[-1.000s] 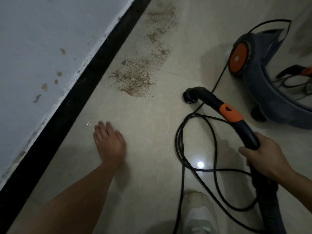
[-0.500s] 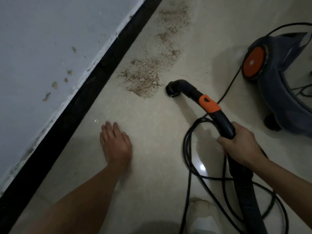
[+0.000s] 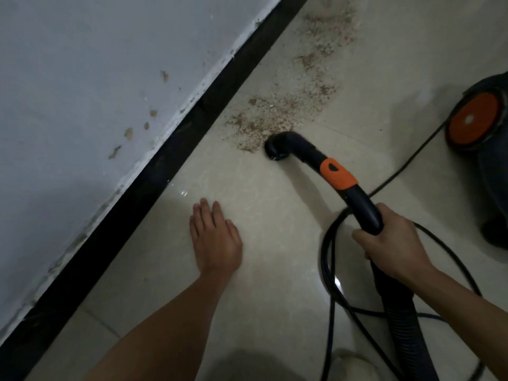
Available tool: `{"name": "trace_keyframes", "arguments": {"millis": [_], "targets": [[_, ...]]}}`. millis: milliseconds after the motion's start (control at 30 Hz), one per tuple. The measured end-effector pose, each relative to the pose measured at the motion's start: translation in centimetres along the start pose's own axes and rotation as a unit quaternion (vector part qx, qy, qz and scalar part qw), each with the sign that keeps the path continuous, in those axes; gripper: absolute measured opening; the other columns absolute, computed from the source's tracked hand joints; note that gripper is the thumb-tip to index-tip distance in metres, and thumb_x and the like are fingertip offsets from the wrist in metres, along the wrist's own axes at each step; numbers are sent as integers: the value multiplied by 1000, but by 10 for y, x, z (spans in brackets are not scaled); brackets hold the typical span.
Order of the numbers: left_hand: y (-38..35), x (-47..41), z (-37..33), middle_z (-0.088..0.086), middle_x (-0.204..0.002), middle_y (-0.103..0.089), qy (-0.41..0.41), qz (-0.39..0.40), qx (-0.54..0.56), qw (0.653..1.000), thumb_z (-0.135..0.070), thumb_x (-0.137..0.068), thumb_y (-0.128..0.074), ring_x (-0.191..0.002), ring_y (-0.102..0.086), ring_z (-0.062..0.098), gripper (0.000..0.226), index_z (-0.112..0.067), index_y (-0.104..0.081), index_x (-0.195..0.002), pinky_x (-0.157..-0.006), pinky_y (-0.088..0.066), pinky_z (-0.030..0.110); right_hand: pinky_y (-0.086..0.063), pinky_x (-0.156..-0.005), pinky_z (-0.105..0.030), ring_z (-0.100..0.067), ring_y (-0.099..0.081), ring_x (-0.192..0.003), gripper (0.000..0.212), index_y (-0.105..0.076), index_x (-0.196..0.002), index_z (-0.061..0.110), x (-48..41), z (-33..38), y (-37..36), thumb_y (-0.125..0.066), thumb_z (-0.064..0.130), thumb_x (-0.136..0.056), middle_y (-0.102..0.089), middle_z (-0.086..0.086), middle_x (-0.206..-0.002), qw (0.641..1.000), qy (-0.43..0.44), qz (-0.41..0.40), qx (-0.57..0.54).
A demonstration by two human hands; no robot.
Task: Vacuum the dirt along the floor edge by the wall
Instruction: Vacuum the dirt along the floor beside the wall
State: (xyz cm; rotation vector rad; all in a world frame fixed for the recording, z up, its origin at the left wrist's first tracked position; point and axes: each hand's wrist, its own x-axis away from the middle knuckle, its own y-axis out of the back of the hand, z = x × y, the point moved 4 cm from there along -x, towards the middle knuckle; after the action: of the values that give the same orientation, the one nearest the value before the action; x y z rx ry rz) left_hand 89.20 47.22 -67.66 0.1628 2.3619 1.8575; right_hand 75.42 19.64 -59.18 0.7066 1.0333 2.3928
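Your right hand [image 3: 390, 243] grips the vacuum handle [image 3: 362, 210]; the nozzle [image 3: 275, 149] touches the dirt patch [image 3: 275, 116] edge. Your left hand [image 3: 214, 240] lies flat on the floor [image 3: 275, 270], holding nothing. Next, sweep the nozzle along the dirt beside the skirting [image 3: 176, 160].

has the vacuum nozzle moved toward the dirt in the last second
Yes. The nozzle has travelled across the floor toward the wall, from beside the vacuum body to the near edge of the dirt patch, guided by the right hand.

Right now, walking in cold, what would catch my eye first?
Probably the brown dirt strewn over the pale floor tiles beside the black baseboard. The vacuum nozzle sits at its near edge, its hose handle gripped by the right hand. The left hand lies flat on the tiles.
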Motion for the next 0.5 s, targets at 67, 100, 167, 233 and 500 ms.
{"name": "trace_keyframes", "arguments": {"millis": [67,100,167,233,500], "targets": [[0,0,1,22,-150,-34,2,4,4,1000,-25,-93,-32,-140,-28,37,53,-2,-44,-139,-116,-21,47,-55,-46,-38,-19,-62,-49,25,-48,-81,28,-4,8,-5,-71,19,-76,-61,-3,-64,1000,9,0,20],[0,0,1,22,-150,-34,2,5,6,1000,-25,-93,-32,-140,-28,37,53,-2,-44,-139,-116,-21,47,-55,-47,-39,-20,-62,-49,25,-48,-81,27,-6,13,-8,-71,19,-76,-61,-3,-63,999,20,11,29],[1,0,1,21,-150,-34,2,6,7,1000,-25,-93,-32,-140,-28,37,53,-2,-44,-139,-116,-21,47,-56,-48,-41,-21,-63,-49,23,-49,-81,24,-12,22,-11,-71,19,-76,-61,-4,-63,999,30,21,36],[2,-1,0,22,-150,-34,3,8,7,1000,-26,-93,-29,-140,-28,37,54,-2,-44,-139,-116,-21,47,-56,-48,-41,-22,-63,-50,23,-50,-80,22,-20,30,-11,-71,17,-76,-61,-5,-64,999,25,2,28],[2,-2,0,22,-149,-36,-2,17,-12,1000,-26,-94,-27,-139,-31,37,54,-2,-45,-139,-115,-24,48,-55,-48,-39,-22,-63,-49,21,-49,-81,20,-44,61,-28,-70,19,-76,-61,-6,-63,999,39,14,29]]}}
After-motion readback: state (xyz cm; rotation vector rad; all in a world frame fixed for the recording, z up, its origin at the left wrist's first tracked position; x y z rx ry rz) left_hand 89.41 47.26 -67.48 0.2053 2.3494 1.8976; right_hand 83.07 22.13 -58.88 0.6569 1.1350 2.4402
